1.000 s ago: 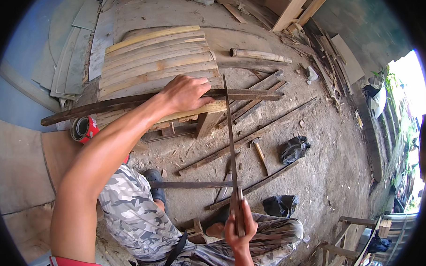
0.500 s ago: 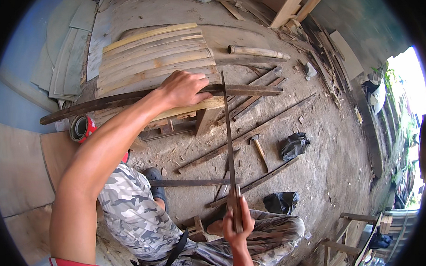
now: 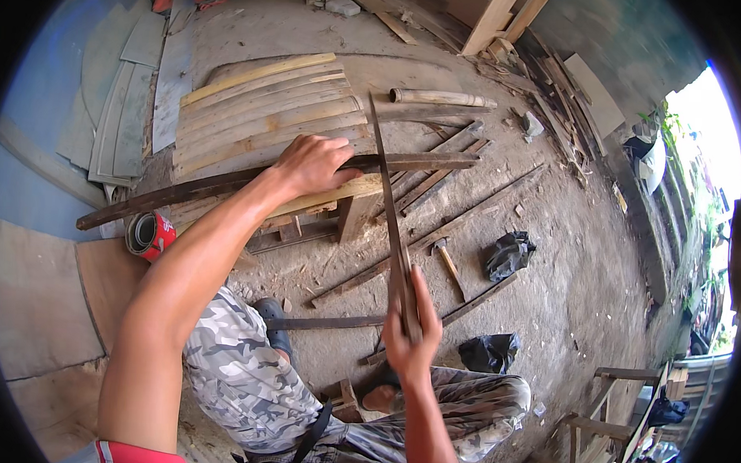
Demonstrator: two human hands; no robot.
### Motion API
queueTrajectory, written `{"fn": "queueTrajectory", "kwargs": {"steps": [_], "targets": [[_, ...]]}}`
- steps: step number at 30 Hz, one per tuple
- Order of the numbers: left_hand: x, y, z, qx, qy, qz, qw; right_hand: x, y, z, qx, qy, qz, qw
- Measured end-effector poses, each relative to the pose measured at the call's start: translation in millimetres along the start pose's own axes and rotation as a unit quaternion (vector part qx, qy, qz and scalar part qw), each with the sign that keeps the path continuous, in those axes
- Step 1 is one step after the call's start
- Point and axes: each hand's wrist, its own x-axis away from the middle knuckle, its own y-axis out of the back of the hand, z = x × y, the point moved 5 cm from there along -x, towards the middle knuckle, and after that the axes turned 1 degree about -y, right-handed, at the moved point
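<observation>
A long dark wooden strip [image 3: 184, 182] lies across the near edge of a low slatted wooden bench [image 3: 264, 113], its right end jutting past the bench. My left hand [image 3: 314, 163] is closed over the strip near that bench edge and presses it down. In my right hand [image 3: 412, 335] is the handle of a handsaw [image 3: 392, 208], with the fingers wrapped round it. The narrow blade slants up and away and crosses the strip just right of my left hand. From this angle I cannot tell how deep the teeth sit in the wood.
A red can [image 3: 152, 235] stands left of my left forearm. Loose wooden strips, a hammer [image 3: 449, 268], a black plastic bag [image 3: 508, 254] and a bamboo pole [image 3: 443, 98] lie on the dirt floor. At the lower right is a wooden frame [image 3: 596, 425].
My right hand has pushed the saw forward, away from me, so its tip reaches farther beyond the strip. My left hand keeps its grip on the wood.
</observation>
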Motion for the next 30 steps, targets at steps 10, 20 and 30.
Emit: {"fn": "queueTrajectory", "kwargs": {"steps": [10, 20, 30], "targets": [[-6.2, 4.9, -9.7, 0.022, -0.014, -0.013, 1.0, -57.9, 0.7, 26.9, -0.013, -0.08, 0.044, 0.996], [-4.2, -1.3, -8.5, 0.025, 0.01, 0.033, 0.999, 63.3, 55.3, 30.0, -0.03, -0.171, 0.043, 0.984], [-2.9, 11.9, -7.4, -0.017, -0.002, -0.025, 1.0, -83.4, -22.5, 21.7, -0.022, -0.012, 0.025, 0.999]]}}
